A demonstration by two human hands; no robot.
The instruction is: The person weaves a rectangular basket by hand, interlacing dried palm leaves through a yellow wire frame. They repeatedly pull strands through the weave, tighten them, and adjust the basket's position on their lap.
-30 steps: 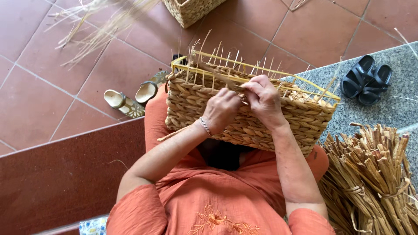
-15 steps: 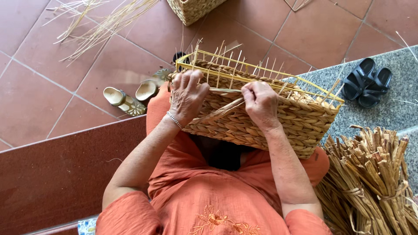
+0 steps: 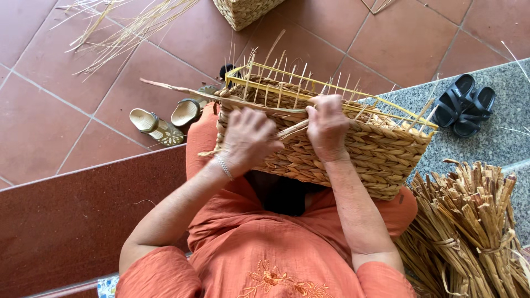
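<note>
A pair of black sandals (image 3: 462, 105) is lying on the grey stone step (image 3: 497, 140) at about 2 o'clock. A pair of cream sandals (image 3: 165, 121) is sitting on the red tile floor (image 3: 66, 127) at about 9 o'clock, the two just beside each other. Loose straw (image 3: 124, 27) is lying spread out on the tiles at about 11 o'clock. Part of another woven basket (image 3: 245, 10) is peeking in at 12 o'clock. Tied bundles of dry reeds (image 3: 469, 232) are leaning together at about 4 o'clock. A dark red step (image 3: 66, 221) is running across at about 8 o'clock.
</note>
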